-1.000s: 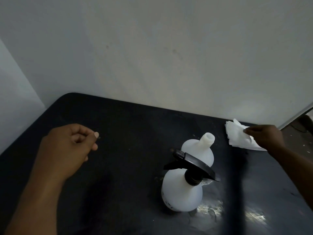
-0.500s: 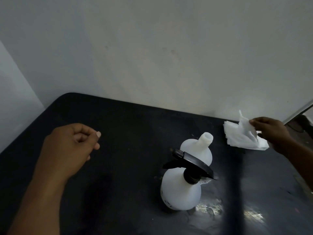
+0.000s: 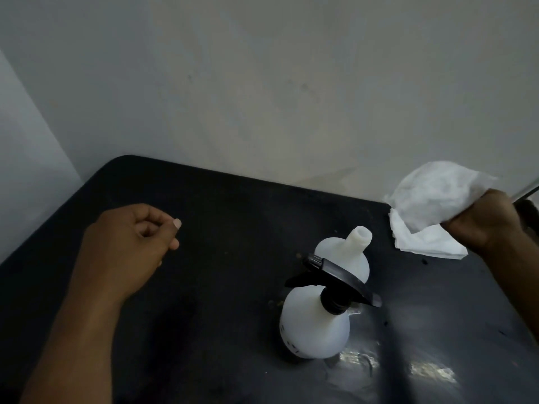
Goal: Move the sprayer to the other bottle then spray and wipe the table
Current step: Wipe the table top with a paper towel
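Capped bottle (image 3: 313, 325) before open bottle (image 3: 347, 255), wipes (image 3: 423, 243) right behind.

A plain, pale grey-white wall (image 3: 291, 83) fills the upper half of the view, faintly marked with small smudges and a yellowish stain low down near the table's far edge. At the left, a 2nd, lighter wall surface (image 3: 26, 158) meets it at a slanting corner line. Below stands a black table (image 3: 233, 217) with a rounded far-left corner. Its dark top is dull, with bright patches of reflected light (image 3: 431, 371) near its near-right part. The room is dim overall.
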The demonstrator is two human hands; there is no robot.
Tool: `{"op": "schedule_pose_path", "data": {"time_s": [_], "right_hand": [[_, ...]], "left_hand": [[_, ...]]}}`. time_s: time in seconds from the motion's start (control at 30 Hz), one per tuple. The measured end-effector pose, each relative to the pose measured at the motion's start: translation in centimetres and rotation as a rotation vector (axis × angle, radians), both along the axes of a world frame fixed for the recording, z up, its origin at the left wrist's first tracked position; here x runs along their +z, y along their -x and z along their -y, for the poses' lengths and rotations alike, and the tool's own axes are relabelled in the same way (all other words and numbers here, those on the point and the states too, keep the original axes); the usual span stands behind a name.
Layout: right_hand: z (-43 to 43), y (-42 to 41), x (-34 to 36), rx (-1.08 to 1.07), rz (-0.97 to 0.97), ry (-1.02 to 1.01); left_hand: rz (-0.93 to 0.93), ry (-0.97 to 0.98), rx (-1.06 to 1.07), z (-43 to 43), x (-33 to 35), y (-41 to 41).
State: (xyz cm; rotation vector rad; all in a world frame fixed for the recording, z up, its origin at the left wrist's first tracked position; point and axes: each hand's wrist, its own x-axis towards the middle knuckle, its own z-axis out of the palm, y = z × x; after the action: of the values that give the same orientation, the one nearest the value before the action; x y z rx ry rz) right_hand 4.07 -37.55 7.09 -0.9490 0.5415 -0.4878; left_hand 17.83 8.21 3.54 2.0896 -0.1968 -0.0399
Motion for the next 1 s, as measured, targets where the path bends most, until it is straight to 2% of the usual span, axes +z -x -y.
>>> {"op": "schedule_pose_path", "data": {"time_s": [0.17,0.37,0.43,0.5,0.67,0.77,0.83,0.93,1.0], "right_hand": [[-2.4,-0.6,1.5,0.093,0.008,0.014],[-2.8,-1.1,2.9,0.124,-0.108,-0.091],[-3.1,-1.3,3.7,0.246,-0.106,-0.111],[-4.2,-1.8,5.1,0.347,-0.096,-0.033],[-8.5,-5.8,9.0,0.335,-0.188,0.261],[-12.5,-9.0,10.6,0.471,-0.280,0.569],[-15.8,-11.2,10.6,0.596,-0.414,0.934],[-19.9,-14.1,8.7,0.734,-0.625,1.627],[-21.7,-15.6,6.8,0.815,-0.700,1.908]], "left_hand": [[-0.002,0.010,0.002,-0.3,0.1,0.0],[-0.003,0.040,0.038,-0.8,0.4,-0.1],[0.001,0.053,0.054,-1.0,0.4,-0.2],[0.002,0.063,0.072,-1.1,0.5,-0.2],[0.012,0.083,0.103,-1.7,0.7,-0.2],[0.007,0.112,0.125,-2.2,0.9,-0.4],[0.006,0.121,0.138,-2.6,1.0,-0.5],[0.006,0.147,0.155,-3.4,1.1,-0.5],[0.007,0.148,0.161,-3.9,1.2,-0.5]]}}
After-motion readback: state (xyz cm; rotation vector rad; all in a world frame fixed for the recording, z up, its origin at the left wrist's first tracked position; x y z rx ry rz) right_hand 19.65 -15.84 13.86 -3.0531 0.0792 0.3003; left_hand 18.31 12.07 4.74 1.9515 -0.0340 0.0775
